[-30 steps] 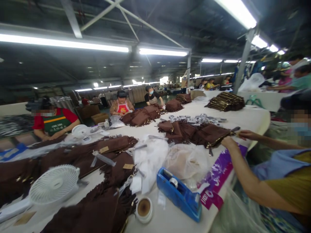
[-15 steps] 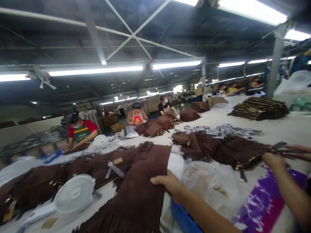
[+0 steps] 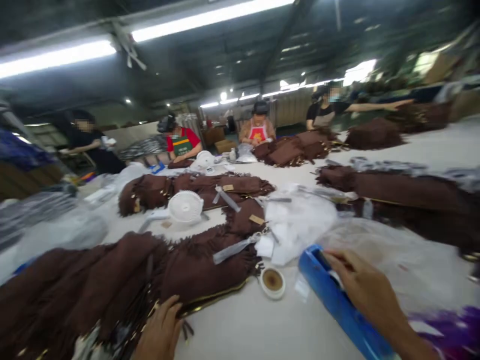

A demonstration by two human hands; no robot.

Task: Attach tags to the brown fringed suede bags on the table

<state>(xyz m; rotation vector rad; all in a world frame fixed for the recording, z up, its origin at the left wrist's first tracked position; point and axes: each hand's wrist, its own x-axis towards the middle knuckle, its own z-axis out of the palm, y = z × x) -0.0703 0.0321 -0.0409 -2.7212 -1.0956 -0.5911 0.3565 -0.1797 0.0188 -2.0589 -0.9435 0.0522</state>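
My left hand (image 3: 161, 327) lies at the near edge of a brown fringed fabric pouch (image 3: 202, 270) with a gold zip, its fingers stretched out and touching it. More brown fringed pieces (image 3: 90, 280) are heaped left of that hand. My right hand (image 3: 363, 290) is at a long blue tape dispenser (image 3: 333, 300), its fingers closed at the dispenser's upper part. Whether tape is between the fingertips is hidden. A small round white object with a brown centre (image 3: 272, 283) sits on the table between my hands. A tag in a clear sleeve (image 3: 232, 251) lies across the pouch.
A white handheld fan (image 3: 185, 207) lies beyond the pouch. Clear plastic bags (image 3: 405, 260) spread right of the dispenser. Brown pouches are stacked (image 3: 408, 192) at the right. Several co-workers stand or sit across the table, one in a red apron (image 3: 258, 132).
The view has swung left and down. My left hand has let go of the raised brown pouch, which now lies flat. My right hand has left the right-hand stack for the tape dispenser.
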